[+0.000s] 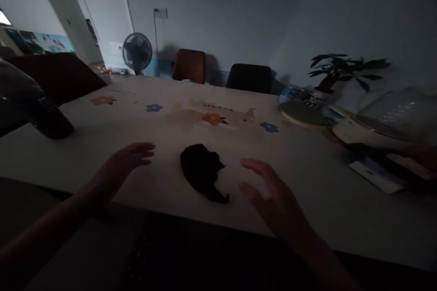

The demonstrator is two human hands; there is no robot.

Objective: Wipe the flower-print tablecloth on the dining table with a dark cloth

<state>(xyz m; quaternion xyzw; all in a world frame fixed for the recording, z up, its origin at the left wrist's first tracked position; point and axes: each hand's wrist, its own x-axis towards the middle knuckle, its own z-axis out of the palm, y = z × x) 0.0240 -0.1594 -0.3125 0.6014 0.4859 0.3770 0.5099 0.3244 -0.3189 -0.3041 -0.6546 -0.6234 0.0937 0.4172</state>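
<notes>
A: Where is the dark cloth (203,172) found?

B: It is seen crumpled on the table (307,177), near the front edge, between the two hands. Bare tabletop is left all around it.

A: How are the hands held?

B: The left hand (124,163) is kept flat and released, fingers stretched toward the cloth but apart from it. The right hand (273,200) is likewise spread open, nothing being grasped, just beside the cloth's right side.

A: What room is left for moving?

B: A wide clear stretch is shown behind the cloth, up to the flower prints (213,118). The right side is crowded by papers (373,175) and a potted plant (336,70). A dark object (48,120) is set at the left edge. Two chairs (189,65) are placed at the far edge.
</notes>
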